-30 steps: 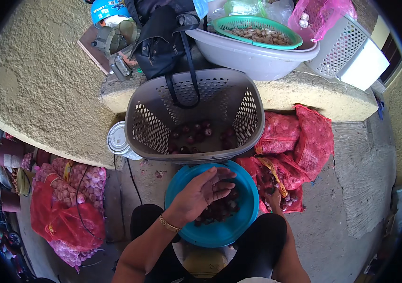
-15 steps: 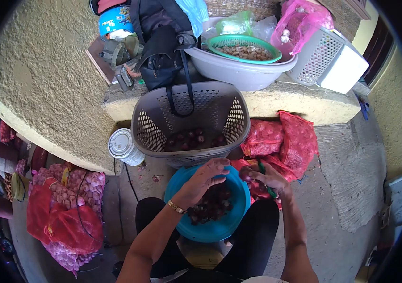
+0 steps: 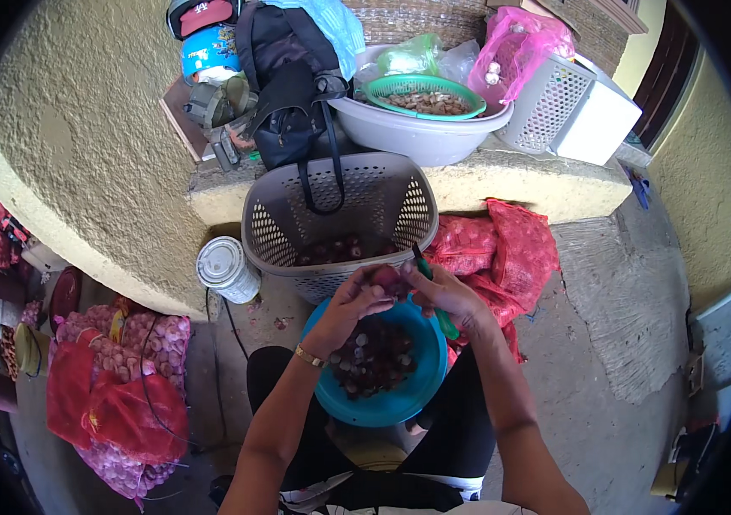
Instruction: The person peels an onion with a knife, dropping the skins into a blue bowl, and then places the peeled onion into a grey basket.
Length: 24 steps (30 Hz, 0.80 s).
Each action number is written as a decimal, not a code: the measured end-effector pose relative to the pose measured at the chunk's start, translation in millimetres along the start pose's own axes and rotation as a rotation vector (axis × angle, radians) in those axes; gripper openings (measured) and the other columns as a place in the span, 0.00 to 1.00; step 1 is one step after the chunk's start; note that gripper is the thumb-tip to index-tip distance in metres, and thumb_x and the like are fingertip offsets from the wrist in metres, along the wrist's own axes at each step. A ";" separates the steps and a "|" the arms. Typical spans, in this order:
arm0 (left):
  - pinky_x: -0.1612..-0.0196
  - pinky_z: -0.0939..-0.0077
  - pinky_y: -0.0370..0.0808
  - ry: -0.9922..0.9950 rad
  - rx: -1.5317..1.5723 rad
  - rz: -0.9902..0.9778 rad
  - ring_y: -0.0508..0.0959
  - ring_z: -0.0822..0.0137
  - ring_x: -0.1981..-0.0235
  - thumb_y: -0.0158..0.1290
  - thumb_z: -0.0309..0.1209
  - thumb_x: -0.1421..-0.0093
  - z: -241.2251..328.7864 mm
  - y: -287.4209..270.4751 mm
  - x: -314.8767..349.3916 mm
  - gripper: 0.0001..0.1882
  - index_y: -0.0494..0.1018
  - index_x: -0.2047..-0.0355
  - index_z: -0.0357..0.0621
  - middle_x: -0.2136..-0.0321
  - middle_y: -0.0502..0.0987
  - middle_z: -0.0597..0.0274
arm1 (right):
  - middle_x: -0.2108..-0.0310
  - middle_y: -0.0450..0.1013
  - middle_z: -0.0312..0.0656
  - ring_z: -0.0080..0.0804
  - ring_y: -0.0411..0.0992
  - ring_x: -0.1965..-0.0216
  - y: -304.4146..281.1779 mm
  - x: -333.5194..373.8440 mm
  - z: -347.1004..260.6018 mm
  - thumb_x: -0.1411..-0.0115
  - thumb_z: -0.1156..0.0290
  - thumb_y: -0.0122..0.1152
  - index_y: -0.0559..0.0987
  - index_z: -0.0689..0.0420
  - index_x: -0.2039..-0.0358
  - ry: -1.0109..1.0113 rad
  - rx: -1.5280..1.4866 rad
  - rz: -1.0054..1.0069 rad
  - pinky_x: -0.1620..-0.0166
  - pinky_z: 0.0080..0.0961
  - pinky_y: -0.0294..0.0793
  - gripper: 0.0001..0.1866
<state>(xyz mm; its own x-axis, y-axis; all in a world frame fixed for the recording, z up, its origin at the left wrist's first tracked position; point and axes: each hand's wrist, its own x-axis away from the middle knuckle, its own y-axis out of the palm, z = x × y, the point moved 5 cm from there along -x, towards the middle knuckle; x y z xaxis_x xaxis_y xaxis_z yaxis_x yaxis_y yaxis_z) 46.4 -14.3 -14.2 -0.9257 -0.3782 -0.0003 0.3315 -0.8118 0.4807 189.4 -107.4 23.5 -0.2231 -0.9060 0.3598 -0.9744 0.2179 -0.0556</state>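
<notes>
Over the far rim of the blue basin (image 3: 436, 378), my two hands meet at a red onion (image 3: 389, 280). The fingers of my left hand (image 3: 347, 307) are closed around it; a gold bracelet circles that wrist. My right hand (image 3: 450, 297) grips a green-handled knife (image 3: 446, 324), its dark blade pointing up and away, the fingertips close against the onion. Below them, the basin between my knees holds many red onions (image 3: 374, 356) and loose scraps. Beyond stands a grey perforated basket (image 3: 340, 176) with more onions (image 3: 340, 251) in its bottom.
Red mesh sacks (image 3: 511, 249) lie right of the basket. A white paint bucket (image 3: 226, 268) stands to its left. Another filled mesh sack (image 3: 117, 386) is at far left. On the ledge sit a black bag (image 3: 284, 116), a grey tub (image 3: 434, 146) and a green strainer (image 3: 378, 93).
My left hand has gone from open and empty to holding the onion. My right hand, with the knife, has moved left and up to meet it. The view has shifted slightly.
</notes>
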 end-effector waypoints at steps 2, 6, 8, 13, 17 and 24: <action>0.40 0.59 0.69 0.009 0.042 0.048 0.73 0.64 0.46 0.47 0.32 0.32 1.3 -8.1 2.0 0.24 0.58 0.38 0.46 0.46 0.69 0.60 | 0.75 0.66 0.33 0.17 0.63 0.77 9.6 -0.2 0.2 0.37 0.43 0.53 0.75 0.60 0.59 -0.001 -0.081 -0.009 0.79 0.18 0.62 0.28; 0.47 0.65 0.73 0.093 0.034 0.202 0.75 0.69 0.53 0.47 0.36 0.31 6.7 -20.1 -0.6 0.21 0.61 0.41 0.45 0.51 0.72 0.63 | 0.74 0.66 0.33 0.16 0.62 0.77 10.3 -15.9 39.0 0.32 0.46 0.46 0.73 0.59 0.58 -0.050 -0.376 0.062 0.77 0.18 0.61 0.25; 0.51 0.68 0.74 0.089 0.030 0.216 0.75 0.71 0.55 0.46 0.38 0.31 5.2 -24.2 -0.2 0.20 0.63 0.42 0.45 0.52 0.73 0.64 | 0.73 0.66 0.32 0.16 0.62 0.77 14.4 -21.1 45.1 0.30 0.48 0.44 0.72 0.59 0.58 -0.032 -0.389 0.010 0.76 0.18 0.62 0.24; 0.62 0.73 0.71 0.121 -0.073 0.215 0.73 0.74 0.62 0.34 0.50 0.28 3.8 -31.2 -2.5 0.24 0.69 0.49 0.45 0.60 0.75 0.67 | 0.71 0.68 0.31 0.17 0.66 0.74 17.0 -26.4 32.0 0.30 0.59 0.49 0.71 0.57 0.55 -0.305 -0.376 0.146 0.70 0.21 0.70 0.15; 0.65 0.76 0.69 0.073 0.005 0.209 0.71 0.75 0.66 0.33 0.53 0.29 1.3 -25.4 -6.2 0.26 0.70 0.53 0.46 0.65 0.73 0.68 | 0.71 0.69 0.31 0.19 0.68 0.72 18.7 -35.4 34.3 0.32 0.61 0.53 0.72 0.57 0.53 -0.419 -0.239 0.150 0.65 0.21 0.72 0.14; 0.65 0.77 0.70 0.115 0.052 0.169 0.73 0.74 0.64 0.33 0.51 0.28 2.4 -25.8 -6.4 0.25 0.67 0.48 0.46 0.62 0.74 0.68 | 0.74 0.70 0.42 0.30 0.70 0.74 28.4 -23.9 10.5 0.34 0.71 0.53 0.68 0.61 0.52 -0.729 0.281 0.221 0.69 0.28 0.70 0.12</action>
<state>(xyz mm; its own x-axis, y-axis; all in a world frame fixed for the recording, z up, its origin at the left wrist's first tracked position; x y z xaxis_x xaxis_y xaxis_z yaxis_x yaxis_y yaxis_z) 43.4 10.2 -24.5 -0.8298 -0.5579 -0.0149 0.4677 -0.7098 0.5267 166.8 -83.4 3.6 -0.2789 -0.8826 -0.3786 -0.8546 0.4079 -0.3214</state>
